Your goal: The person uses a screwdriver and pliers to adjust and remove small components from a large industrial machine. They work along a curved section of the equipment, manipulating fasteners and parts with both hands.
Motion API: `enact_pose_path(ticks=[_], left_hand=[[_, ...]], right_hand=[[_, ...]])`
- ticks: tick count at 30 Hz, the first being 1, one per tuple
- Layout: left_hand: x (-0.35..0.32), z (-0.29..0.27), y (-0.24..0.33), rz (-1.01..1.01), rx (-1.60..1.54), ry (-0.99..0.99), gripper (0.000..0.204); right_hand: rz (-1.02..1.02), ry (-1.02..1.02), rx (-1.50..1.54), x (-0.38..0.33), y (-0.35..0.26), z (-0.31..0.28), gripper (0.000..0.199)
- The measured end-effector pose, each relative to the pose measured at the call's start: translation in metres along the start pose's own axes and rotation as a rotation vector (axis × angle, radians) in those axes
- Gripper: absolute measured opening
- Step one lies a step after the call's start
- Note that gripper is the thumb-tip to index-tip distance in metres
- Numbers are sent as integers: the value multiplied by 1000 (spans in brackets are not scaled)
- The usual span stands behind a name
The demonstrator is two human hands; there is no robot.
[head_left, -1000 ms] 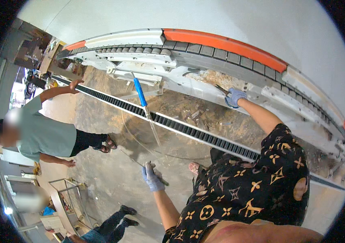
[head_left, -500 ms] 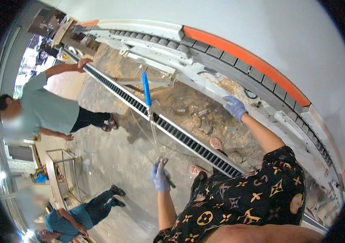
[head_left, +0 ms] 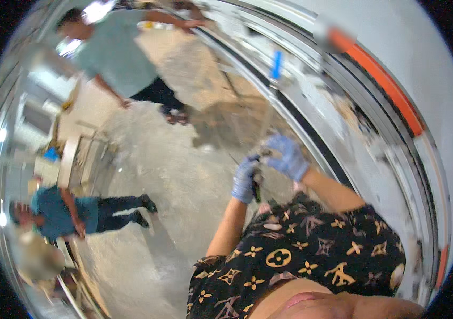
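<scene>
My left hand (head_left: 244, 178), in a pale blue glove, is closed round a slim tool with a dark and green handle (head_left: 257, 190); its kind is unclear. My right hand (head_left: 290, 158), gloved alike, meets it at the fingertips, fingers bent in a pinch. Whatever is between them is small, dark and smeared by motion. Thin pale cords (head_left: 267, 119) run up from near my fingers toward a bright blue cylindrical handle (head_left: 276, 66). That handle stands at a long, narrow roller rail (head_left: 311, 130), which slants past my right forearm.
A person in a light green shirt (head_left: 117, 53) at the far left has a hand on the rail's far end. Another, in a dark teal shirt (head_left: 56, 211), stands lower left near a metal-framed table (head_left: 72, 159). A white machine frame with an orange guard (head_left: 386, 80) curves along my right.
My right hand has left the white machine frame and come across to my left hand, which is also raised. The view has turned, and the rail now lies steeper and farther right.
</scene>
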State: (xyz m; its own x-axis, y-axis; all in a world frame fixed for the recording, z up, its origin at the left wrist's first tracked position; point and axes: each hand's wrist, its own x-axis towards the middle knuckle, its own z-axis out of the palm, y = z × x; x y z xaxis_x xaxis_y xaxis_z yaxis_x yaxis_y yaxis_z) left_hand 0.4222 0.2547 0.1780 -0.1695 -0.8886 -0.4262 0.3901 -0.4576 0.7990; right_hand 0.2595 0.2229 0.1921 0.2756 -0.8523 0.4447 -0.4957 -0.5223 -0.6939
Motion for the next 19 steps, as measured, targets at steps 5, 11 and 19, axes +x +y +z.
enact_pose_path(ticks=[5, 11, 19], left_hand=[[-28, -11, 6, -59, 402, -4, 29], [-55, -80, -47, 303, 97, -159, 53], [-71, -89, -19, 179, 199, -41, 62]], right_hand=[[14, -39, 92, -8, -12, 29, 14], [572, 145, 818, -24, 8, 76, 14], [292, -46, 367, 5, -46, 73, 21]])
